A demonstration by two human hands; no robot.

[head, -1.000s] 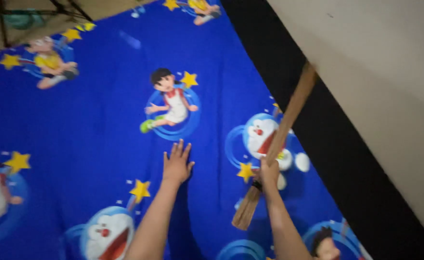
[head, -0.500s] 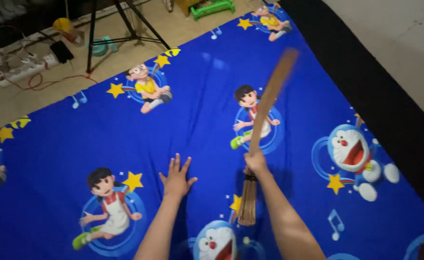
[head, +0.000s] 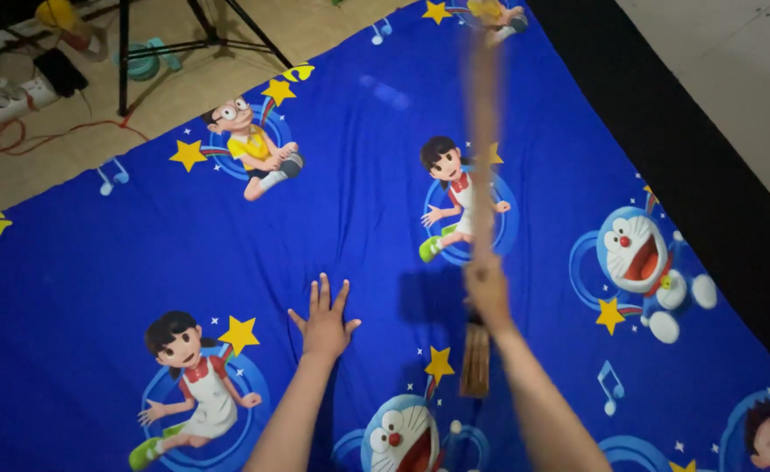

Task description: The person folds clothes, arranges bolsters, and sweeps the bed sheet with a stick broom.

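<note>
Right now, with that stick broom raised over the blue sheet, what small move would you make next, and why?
Probably bring the stick broom down in a short sweep across the blue cartoon sheet. The right hand grips it raised and motion-blurred above the sheet, while the left hand lies flat with fingers spread, pinning the fabric so it should stay smooth.

Bedsheet [head: 140,262]: smooth matt printed cloth. Broom [head: 481,175]: bundled brown sticks, dry, rough. Floor [head: 70,166]: smooth tile.

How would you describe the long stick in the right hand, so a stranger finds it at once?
Start at the blue cartoon bedsheet. Above its middle, the right hand grips a brown stick broom that points away. It is the only long, thin, blurred thing over the sheet.
</note>
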